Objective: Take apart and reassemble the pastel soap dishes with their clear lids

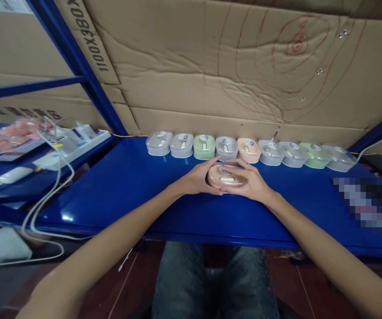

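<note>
A small peach-coloured plastic case (pixel 226 177) with a clear lid is held just above the blue shelf (pixel 127 195) between both hands. My left hand (pixel 199 179) grips its left side and my right hand (pixel 249 181) wraps its right side and top. Behind the hands, a row of several similar cases (pixel 244 150) in grey, green and peach stands along the back of the shelf against the cardboard wall.
A white power strip (pixel 74 144) with cables lies on the left shelf beside packets of orange items (pixel 9 135). White cables (pixel 44 204) hang off the left edge. Blue shelf posts (pixel 78 66) rise at the left. A blurred patch covers the right of the shelf.
</note>
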Motion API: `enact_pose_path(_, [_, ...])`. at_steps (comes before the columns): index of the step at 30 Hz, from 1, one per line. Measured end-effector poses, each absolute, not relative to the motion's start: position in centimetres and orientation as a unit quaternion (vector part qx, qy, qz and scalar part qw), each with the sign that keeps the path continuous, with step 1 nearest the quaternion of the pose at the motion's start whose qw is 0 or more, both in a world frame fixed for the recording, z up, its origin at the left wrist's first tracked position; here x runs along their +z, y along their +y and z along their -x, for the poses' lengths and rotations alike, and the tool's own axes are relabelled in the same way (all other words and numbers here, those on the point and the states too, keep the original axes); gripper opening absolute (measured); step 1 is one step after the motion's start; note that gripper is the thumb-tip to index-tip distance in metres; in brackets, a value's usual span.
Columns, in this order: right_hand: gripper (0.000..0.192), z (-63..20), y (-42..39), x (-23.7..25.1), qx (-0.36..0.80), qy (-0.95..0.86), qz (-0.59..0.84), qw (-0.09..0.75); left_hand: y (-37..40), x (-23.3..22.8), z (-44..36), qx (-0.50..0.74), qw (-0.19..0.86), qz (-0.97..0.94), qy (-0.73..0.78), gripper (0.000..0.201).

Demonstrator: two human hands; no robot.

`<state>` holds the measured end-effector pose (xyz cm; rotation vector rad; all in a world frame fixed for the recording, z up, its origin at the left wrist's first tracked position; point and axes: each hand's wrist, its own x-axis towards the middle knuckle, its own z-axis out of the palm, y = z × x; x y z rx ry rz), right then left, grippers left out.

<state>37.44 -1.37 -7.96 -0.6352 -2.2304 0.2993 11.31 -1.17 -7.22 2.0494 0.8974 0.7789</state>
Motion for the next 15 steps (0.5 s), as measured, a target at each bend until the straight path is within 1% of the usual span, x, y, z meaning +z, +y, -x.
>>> enact_pose_path(7, [0.069, -37.6, -1.7, -7.2, 0.100, -0.891, 0.274, 0.348, -1.1, -7.2, -11.3, 0.315, 0.348, -0.810, 0.352, 0.128])
enact_pose_path(15, [0.069, -37.5, -2.0, -6.7, 0.072, -0.902, 0.271, 0.327, -1.1, -7.3, -11.3, 0.309, 0.345, -0.811, 0.358, 0.127])
